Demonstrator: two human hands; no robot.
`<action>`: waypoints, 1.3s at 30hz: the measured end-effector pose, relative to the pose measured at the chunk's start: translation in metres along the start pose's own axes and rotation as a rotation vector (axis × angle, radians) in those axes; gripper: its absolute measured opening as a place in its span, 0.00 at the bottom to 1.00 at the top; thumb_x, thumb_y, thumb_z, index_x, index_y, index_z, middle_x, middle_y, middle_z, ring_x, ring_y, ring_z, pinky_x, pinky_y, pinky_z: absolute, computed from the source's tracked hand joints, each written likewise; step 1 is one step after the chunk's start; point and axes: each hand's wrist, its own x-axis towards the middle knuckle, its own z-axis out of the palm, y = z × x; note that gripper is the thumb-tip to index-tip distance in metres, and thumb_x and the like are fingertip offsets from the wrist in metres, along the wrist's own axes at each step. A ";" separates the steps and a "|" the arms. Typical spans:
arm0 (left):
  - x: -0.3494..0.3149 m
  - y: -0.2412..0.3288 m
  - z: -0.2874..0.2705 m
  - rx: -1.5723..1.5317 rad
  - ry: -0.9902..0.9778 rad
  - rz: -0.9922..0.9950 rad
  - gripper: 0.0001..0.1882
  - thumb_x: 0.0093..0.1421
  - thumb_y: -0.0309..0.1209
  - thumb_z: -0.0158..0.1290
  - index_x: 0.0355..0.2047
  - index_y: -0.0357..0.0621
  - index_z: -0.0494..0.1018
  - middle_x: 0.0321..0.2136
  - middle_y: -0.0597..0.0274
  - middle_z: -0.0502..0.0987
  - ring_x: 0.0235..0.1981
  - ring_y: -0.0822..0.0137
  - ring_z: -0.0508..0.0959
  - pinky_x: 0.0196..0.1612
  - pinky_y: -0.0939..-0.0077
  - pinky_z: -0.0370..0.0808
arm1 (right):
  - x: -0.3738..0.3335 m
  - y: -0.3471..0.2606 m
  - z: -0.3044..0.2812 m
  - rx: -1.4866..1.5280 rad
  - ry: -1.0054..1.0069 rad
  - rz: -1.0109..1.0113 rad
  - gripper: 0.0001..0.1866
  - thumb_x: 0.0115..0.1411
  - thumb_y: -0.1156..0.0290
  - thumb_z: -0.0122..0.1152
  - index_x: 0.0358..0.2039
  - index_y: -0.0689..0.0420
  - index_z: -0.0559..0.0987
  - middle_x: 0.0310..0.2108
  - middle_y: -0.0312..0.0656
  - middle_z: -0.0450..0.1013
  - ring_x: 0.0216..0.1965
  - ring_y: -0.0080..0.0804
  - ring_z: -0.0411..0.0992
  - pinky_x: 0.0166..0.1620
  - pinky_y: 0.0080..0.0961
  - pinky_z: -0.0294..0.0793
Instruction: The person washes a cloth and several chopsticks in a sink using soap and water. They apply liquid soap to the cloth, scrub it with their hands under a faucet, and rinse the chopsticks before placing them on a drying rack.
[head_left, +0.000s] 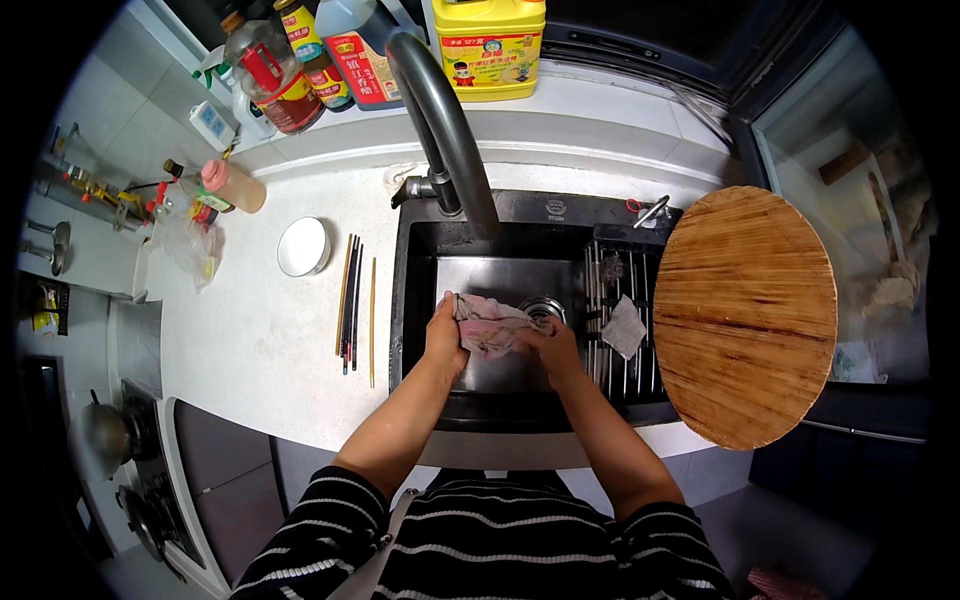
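Note:
A crumpled pinkish-grey cloth is stretched between my two hands over the dark sink. My left hand grips its left end, and my right hand holds the right end close to the round drain. Some fingers are hidden behind the cloth. Above and beyond my hands arches the dark faucet. On the rack over the sink's right side lies a grey cloth, with a scouring pad behind it.
A round wooden board overhangs the right end of the counter. To the left, a white bowl and several chopsticks lie on the white counter. Bottles and a yellow jug line the back ledge. A stove is at far left.

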 end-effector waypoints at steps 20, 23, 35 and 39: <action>-0.018 -0.056 0.008 0.094 0.196 -0.282 0.13 0.56 0.39 0.44 0.34 0.44 0.72 0.35 0.57 0.75 0.37 0.58 0.74 0.43 0.62 0.71 | 0.005 0.035 0.043 -0.564 0.448 -0.553 0.05 0.42 0.72 0.58 0.17 0.59 0.72 0.20 0.47 0.69 0.25 0.44 0.68 0.30 0.32 0.67; 0.018 -0.060 -0.057 -0.155 -0.088 -0.403 0.13 0.57 0.37 0.41 0.32 0.44 0.72 0.34 0.57 0.76 0.37 0.58 0.74 0.43 0.63 0.71 | -0.035 0.018 0.069 -0.572 0.056 -0.952 0.06 0.39 0.78 0.59 0.20 0.60 0.72 0.21 0.45 0.69 0.26 0.41 0.69 0.31 0.28 0.68; -0.007 -0.060 -0.015 -0.273 -0.155 -0.402 0.18 0.61 0.48 0.38 0.29 0.50 0.70 0.28 0.60 0.74 0.29 0.61 0.74 0.33 0.67 0.72 | 0.001 0.027 0.050 -0.892 0.438 -0.816 0.09 0.40 0.77 0.57 0.13 0.56 0.65 0.18 0.43 0.63 0.26 0.41 0.65 0.29 0.32 0.63; -0.027 -0.038 0.005 0.023 -0.119 -0.330 0.16 0.60 0.44 0.39 0.30 0.47 0.70 0.28 0.58 0.74 0.30 0.63 0.74 0.34 0.65 0.73 | -0.029 -0.005 0.060 -0.652 0.336 -0.880 0.10 0.38 0.77 0.57 0.12 0.58 0.64 0.18 0.46 0.63 0.25 0.44 0.64 0.27 0.33 0.62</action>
